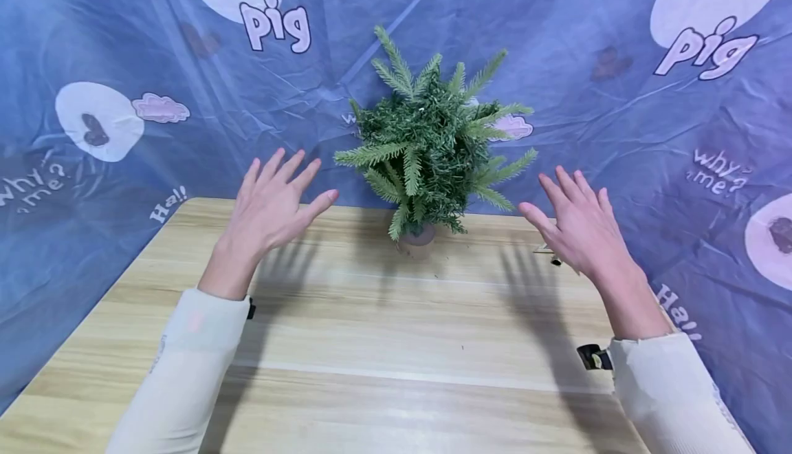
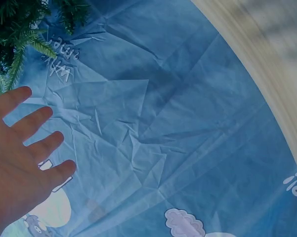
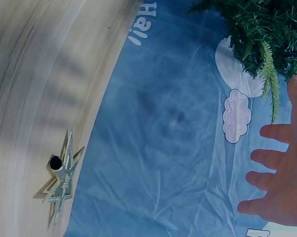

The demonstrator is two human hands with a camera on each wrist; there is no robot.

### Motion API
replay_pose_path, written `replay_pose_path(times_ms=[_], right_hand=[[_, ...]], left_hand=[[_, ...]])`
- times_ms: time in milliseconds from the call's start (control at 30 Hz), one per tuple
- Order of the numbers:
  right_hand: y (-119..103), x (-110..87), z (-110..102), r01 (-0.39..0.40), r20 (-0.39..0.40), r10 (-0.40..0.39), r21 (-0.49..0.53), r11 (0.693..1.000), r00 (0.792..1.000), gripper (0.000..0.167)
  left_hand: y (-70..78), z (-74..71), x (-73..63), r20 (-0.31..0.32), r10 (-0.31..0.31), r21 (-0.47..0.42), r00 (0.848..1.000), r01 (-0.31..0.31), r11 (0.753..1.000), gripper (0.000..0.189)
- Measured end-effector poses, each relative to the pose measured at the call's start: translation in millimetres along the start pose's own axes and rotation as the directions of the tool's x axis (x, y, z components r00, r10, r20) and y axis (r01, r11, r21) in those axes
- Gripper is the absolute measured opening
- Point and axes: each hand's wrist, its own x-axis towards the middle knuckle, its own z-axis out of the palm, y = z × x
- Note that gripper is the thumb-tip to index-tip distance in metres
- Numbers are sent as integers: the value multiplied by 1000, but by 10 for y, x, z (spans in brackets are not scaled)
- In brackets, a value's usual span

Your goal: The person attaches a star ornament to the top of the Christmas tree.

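A small artificial Christmas tree [image 1: 433,144] with light green sprigs stands upright at the back of the wooden table [image 1: 396,344]. To its left my left hand [image 1: 269,210] is held above the table, fingers spread and holding nothing. On the other side my right hand [image 1: 581,223] hovers with its fingers spread too, and its thumb points toward the branches. A glittery star topper [image 3: 63,182] with a hollow tube base lies at the table's edge in the right wrist view. In the head view my right hand covers most of that star.
A blue printed cloth [image 1: 247,110] hangs behind and along both sides of the table. Dark straps [image 1: 595,358] show at the cuffs of my white sleeves [image 1: 185,364]. Tiny green bits lie on the tabletop.
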Motion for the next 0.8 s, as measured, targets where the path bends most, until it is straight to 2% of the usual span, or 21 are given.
replay_pose_path(times_ms=[467, 633, 800], right_hand=[[87, -9, 58, 30, -108, -26, 29, 999, 994, 74], [130, -24, 97, 30, -156, -21, 56, 998, 988, 71], [215, -61, 165, 29, -207, -8, 98, 995, 978, 64]], left_hand=[[-31, -73, 20, -53, 28, -61, 998, -31, 998, 79], [-46, -103, 37, -142, 45, -77, 989, -56, 995, 72], [-20, -129, 84, -239, 59, -132, 969, -92, 987, 66]])
